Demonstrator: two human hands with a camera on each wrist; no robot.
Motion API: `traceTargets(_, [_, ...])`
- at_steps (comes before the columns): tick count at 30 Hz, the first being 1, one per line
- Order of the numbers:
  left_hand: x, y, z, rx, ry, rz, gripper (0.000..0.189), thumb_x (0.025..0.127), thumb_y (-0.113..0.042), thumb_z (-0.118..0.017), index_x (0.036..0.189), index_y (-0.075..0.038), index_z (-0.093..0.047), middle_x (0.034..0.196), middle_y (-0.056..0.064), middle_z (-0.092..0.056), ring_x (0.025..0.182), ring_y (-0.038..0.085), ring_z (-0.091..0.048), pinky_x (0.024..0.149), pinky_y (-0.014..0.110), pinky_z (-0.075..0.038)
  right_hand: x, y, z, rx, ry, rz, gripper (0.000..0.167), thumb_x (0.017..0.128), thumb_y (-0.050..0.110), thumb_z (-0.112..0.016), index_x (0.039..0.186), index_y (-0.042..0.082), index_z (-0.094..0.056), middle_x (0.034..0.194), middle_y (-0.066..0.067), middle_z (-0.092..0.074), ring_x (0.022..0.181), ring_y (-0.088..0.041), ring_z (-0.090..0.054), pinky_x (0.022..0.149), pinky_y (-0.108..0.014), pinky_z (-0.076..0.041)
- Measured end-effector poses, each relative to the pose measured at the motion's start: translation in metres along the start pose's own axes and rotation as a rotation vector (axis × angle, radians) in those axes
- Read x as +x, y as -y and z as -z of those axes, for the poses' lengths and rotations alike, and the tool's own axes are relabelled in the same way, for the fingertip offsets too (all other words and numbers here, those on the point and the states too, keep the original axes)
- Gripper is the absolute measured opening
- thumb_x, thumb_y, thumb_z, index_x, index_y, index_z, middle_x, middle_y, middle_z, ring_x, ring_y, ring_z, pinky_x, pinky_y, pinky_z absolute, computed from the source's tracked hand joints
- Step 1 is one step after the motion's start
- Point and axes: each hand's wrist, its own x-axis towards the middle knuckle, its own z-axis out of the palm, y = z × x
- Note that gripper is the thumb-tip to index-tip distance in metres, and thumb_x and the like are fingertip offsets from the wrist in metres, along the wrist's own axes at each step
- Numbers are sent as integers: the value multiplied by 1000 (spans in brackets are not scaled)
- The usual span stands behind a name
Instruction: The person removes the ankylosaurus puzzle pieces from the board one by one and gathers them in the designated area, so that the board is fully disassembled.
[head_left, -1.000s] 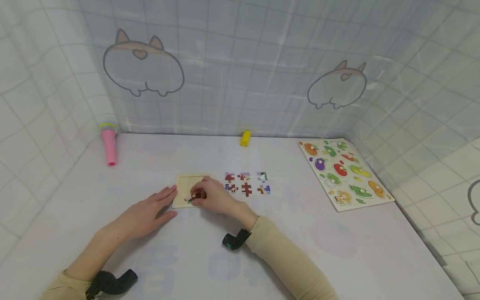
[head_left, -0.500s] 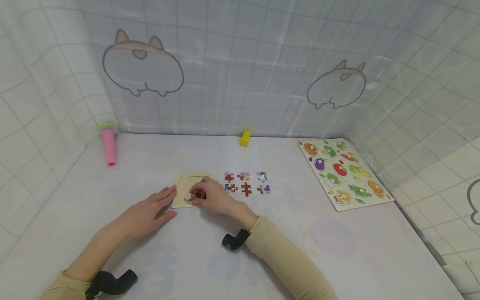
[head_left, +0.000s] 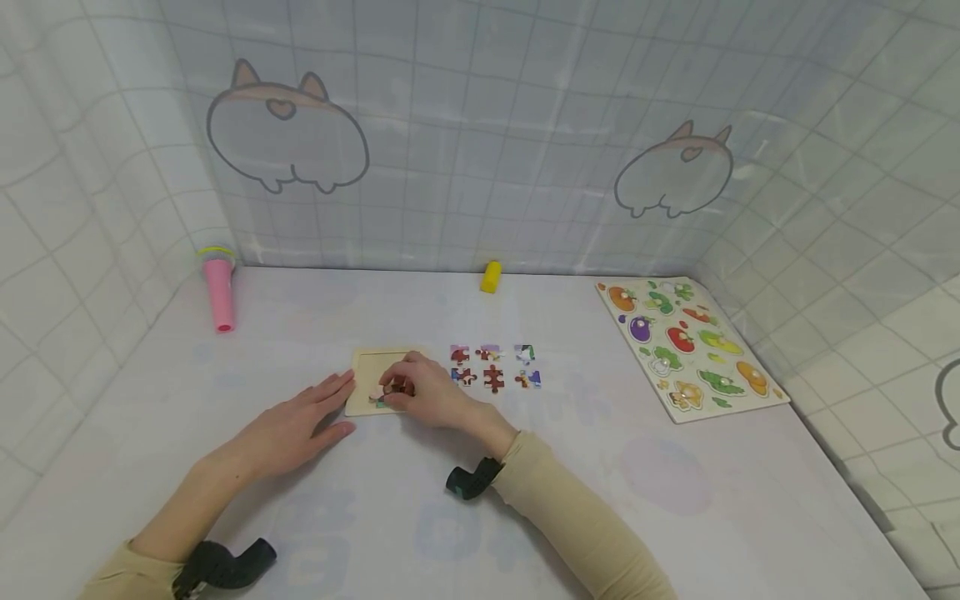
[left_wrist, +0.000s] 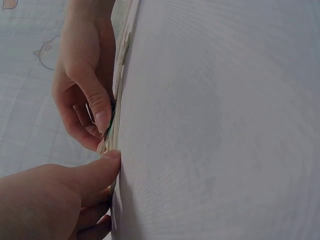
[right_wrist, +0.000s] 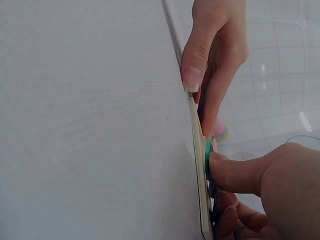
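Observation:
A pale wooden puzzle tray (head_left: 367,362) lies flat on the table. My left hand (head_left: 288,433) rests flat at its left edge, fingertips touching the rim. Over the tray's lower part, my right hand (head_left: 435,396) pinches a colourful jigsaw piece (head_left: 380,399), mostly hidden by the fingers. In the right wrist view the piece's green edge (right_wrist: 208,156) shows under the right thumb, low against the tray; whether it is seated flat I cannot tell. To the right lie several loose jigsaw pieces (head_left: 493,378) in two rows.
A vegetable peg puzzle board (head_left: 693,350) lies at the right. A pink toy microphone (head_left: 219,292) stands or lies at the far left, and a small yellow block (head_left: 491,277) is by the back wall. Tile-patterned sheeting surrounds the white table.
The right fingers have shifted very slightly over the tray with the jigsaw piece, showing a bit more of its green part. The left hand has stayed in place.

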Motion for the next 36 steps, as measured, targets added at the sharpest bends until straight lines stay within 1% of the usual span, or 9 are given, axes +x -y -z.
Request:
traceTargets(3, [0,0,1,-1,-6,-5,70,98,-43,-61,152,-4,-40,161,15,-34,145,42,-33,107,62,-39,0,0,0,13,-2,3,19,97,18,-67,115,12,-68,99,1,-56,84,-7,-51,72,-14,-42])
traceTargets(6, [0,0,0,-2,-16,-11,70,98,-44,-61,152,-4,-41,160,15,-34,145,41,-34,107,62,-40,1,0,0,27,-3,4,16,97,18,-67,113,13,-67,98,1,-57,82,-6,-51,71,-14,-42])
traceTargets(13, [-1,0,0,-2,-17,-7,70,98,-45,-61,152,-5,-41,160,14,-35,145,40,-35,108,61,-39,2,-2,0,64,-19,-9,7,98,17,-65,105,15,-68,83,5,-60,73,-6,-51,65,-16,-41])
traceTargets(15, [-1,0,0,-3,-15,-4,70,98,-44,-61,152,-5,-41,160,14,-35,145,41,-35,108,61,-39,2,-2,0,68,-22,-21,6,98,18,-66,102,16,-69,81,6,-60,72,-6,-51,65,-16,-41])
traceTargets(21, [-1,0,1,-6,-17,-6,70,97,-43,-62,152,-4,-41,160,15,-36,145,41,-35,107,61,-40,1,1,3,53,-10,-54,7,97,19,-67,99,15,-72,85,8,-64,74,-4,-51,66,-15,-42])
traceTargets(27, [-2,0,1,-1,-24,-11,69,98,-44,-60,151,-4,-42,160,14,-36,145,41,-35,107,61,-40,1,5,8,54,1,-82,6,97,18,-67,97,14,-71,86,8,-67,74,-3,-53,67,-14,-44])
traceTargets(31, [-1,0,1,-13,-18,-14,69,98,-45,-60,152,-5,-41,160,13,-35,145,41,-34,108,61,-39,-1,3,11,72,-2,-91,6,97,18,-67,97,14,-71,87,7,-68,74,-3,-55,67,-15,-46])
traceTargets(36, [-1,-1,1,-11,-8,-8,70,98,-44,-60,152,-4,-40,161,14,-34,146,40,-33,109,61,-38,-7,-2,16,123,-1,-93,7,96,19,-68,98,15,-73,91,8,-69,79,-3,-57,71,-16,-48])
